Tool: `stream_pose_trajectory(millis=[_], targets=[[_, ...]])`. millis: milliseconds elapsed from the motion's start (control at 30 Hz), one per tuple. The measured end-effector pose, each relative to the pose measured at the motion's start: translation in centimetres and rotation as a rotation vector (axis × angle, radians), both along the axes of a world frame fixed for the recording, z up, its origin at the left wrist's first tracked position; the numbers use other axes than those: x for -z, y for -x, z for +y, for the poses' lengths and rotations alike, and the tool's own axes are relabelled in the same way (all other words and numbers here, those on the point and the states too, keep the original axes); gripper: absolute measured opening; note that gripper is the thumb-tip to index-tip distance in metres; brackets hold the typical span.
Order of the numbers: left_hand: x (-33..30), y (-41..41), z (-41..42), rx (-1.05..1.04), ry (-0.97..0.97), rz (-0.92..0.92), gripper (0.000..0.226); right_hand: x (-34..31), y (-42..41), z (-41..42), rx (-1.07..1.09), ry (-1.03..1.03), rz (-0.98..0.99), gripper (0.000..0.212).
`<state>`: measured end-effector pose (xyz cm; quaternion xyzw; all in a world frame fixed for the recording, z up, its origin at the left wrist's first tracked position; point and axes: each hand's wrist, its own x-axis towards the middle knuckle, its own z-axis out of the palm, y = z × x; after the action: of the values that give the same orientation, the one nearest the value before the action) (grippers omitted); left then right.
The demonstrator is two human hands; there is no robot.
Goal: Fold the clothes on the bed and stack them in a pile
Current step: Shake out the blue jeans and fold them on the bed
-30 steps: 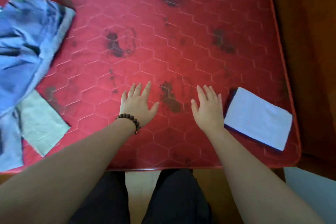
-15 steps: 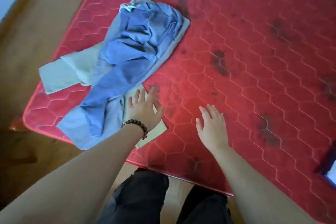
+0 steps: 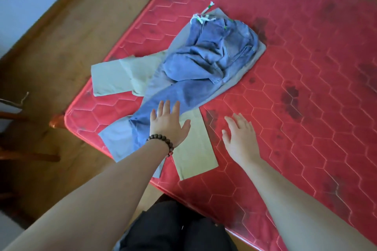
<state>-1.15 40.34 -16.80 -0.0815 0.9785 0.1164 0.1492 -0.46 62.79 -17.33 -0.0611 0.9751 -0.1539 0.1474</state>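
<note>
Two garments — blue jeans over pale trousers — lie unfolded on the bed; no pile is seen. The left hand and right hand are spread, grasping nothing.

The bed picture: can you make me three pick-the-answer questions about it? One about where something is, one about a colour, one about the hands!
1. Where do the blue jeans lie?
A. on the floor
B. on the pale green trousers
C. on a chair

2. What colour is the mattress?
A. red
B. white
C. yellow

3. How is the left hand?
A. a fist
B. pinching a sock
C. fingers straight, over the clothes

Answers: 1 B, green legs stick out beneath the jeans. 2 A, its quilted cover is red. 3 C, its fingers are spread; the right hand is open too.
</note>
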Motion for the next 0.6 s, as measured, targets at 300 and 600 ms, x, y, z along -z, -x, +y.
stream_pose_trajectory(millis=[300,600], targets=[[6.3,12.8,-3.6,0.057,-0.067,0.051,0.081,6.1,10.7,-4.4,0.085,-0.037,-0.043,0.049],[20.0,30.8,-5.5,0.166,-0.182,0.158,0.096,18.8,26.7,-8.5,0.176,-0.113,-0.008,0.087]])
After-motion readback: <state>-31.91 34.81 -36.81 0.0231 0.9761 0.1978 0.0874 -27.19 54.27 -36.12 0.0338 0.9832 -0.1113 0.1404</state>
